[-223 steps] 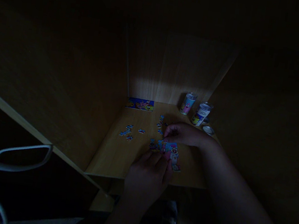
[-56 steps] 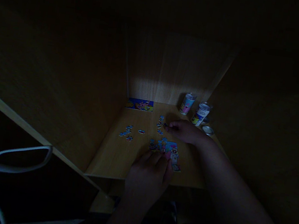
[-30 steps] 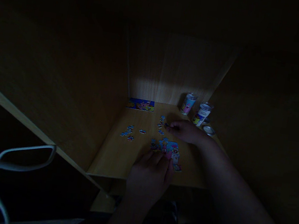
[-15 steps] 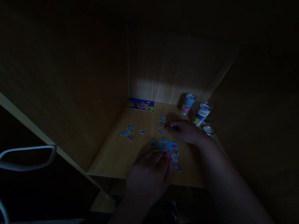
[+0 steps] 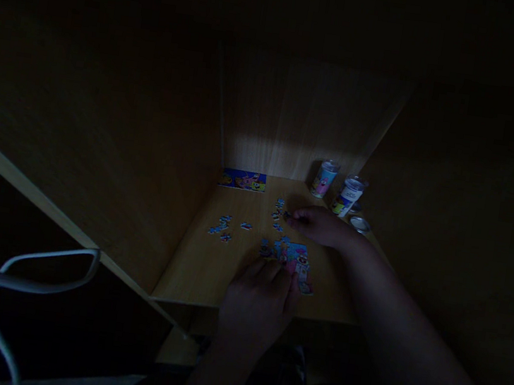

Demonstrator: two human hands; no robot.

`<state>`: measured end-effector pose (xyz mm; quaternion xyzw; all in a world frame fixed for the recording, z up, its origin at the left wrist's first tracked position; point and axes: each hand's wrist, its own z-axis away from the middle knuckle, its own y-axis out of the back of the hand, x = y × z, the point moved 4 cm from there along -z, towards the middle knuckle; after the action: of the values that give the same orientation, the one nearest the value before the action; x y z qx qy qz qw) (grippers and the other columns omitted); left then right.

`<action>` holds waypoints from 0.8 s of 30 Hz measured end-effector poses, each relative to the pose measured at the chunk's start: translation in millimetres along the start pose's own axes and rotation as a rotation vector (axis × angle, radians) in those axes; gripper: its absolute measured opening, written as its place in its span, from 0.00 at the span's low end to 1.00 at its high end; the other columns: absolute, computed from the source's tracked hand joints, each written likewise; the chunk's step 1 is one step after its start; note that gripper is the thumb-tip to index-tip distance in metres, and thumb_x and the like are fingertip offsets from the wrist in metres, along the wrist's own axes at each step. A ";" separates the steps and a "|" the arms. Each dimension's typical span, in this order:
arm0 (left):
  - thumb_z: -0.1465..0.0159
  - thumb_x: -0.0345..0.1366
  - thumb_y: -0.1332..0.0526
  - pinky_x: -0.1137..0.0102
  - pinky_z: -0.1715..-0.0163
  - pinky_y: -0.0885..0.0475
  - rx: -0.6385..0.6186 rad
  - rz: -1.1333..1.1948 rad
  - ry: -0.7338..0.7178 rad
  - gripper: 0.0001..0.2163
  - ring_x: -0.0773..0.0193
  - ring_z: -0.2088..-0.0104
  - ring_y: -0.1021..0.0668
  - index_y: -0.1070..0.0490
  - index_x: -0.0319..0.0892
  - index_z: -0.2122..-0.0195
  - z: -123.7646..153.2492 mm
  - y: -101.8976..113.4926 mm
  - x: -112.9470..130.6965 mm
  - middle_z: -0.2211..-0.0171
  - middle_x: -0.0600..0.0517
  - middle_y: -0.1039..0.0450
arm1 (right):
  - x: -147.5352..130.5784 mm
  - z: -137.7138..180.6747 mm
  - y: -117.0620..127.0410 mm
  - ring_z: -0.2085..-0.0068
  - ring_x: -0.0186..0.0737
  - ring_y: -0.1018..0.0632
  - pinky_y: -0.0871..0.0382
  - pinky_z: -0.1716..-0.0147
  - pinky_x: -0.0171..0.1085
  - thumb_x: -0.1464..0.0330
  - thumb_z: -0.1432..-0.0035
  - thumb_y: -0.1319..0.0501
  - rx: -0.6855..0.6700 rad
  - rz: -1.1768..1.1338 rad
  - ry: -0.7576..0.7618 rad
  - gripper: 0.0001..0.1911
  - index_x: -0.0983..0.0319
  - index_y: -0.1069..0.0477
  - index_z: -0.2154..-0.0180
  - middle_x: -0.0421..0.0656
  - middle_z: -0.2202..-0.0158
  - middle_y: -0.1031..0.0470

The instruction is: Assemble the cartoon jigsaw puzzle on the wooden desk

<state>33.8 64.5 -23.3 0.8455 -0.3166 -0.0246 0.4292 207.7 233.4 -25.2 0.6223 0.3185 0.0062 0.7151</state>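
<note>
A partly joined jigsaw point(image 5: 294, 260) in blue and pink lies near the front of a small wooden desk point(image 5: 207, 275). My left hand point(image 5: 256, 307) rests at its near edge, fingers curled and pressed on the joined pieces. My right hand point(image 5: 320, 224) reaches past it to a cluster of loose pieces point(image 5: 278, 211), fingertips pinched on a small dark piece. More loose pieces point(image 5: 222, 228) lie to the left. The scene is very dim.
A picture card point(image 5: 243, 180) lies at the back left against the wall. Two small printed canisters point(image 5: 324, 178) point(image 5: 348, 196) and a round lid point(image 5: 358, 223) stand at the back right. Wooden side walls close in the desk. A white cable point(image 5: 10, 276) loops at lower left.
Seven seconds ago my right hand was at the joined jigsaw's top edge; it has since moved back to the loose pieces. In the last second both hands barely shifted.
</note>
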 end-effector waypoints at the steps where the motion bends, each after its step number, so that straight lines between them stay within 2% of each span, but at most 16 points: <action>1: 0.29 0.31 0.35 0.60 0.63 0.24 0.000 0.001 0.000 0.05 0.56 0.62 0.19 0.24 0.44 0.64 0.3 -0.4 -0.1 0.65 0.50 0.21 | -0.5 0.2 0.3 0.69 0.37 0.28 0.40 0.67 0.37 0.46 0.29 0.46 0.004 0.003 0.002 0.26 0.60 0.25 0.66 0.39 0.72 0.26; 15: 0.28 0.32 0.37 0.59 0.64 0.25 -0.005 0.016 0.000 0.07 0.56 0.63 0.19 0.24 0.44 0.65 1.2 -2.2 -1.5 0.65 0.50 0.21 | -2.9 0.9 1.3 0.69 0.38 0.28 0.40 0.68 0.38 0.47 0.30 0.45 0.012 0.003 0.006 0.26 0.60 0.25 0.67 0.40 0.72 0.26; 24: 0.27 0.32 0.38 0.59 0.62 0.24 -0.007 0.015 0.006 0.08 0.56 0.63 0.20 0.24 0.44 0.65 1.0 -2.5 -0.7 0.65 0.51 0.22 | -2.3 0.7 1.4 0.68 0.38 0.27 0.40 0.67 0.37 0.48 0.30 0.45 0.005 0.018 -0.010 0.24 0.60 0.25 0.66 0.40 0.71 0.25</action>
<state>34.2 65.3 -25.9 0.8417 -0.3217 -0.0200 0.4333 206.7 232.1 -22.9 0.6271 0.3093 0.0089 0.7148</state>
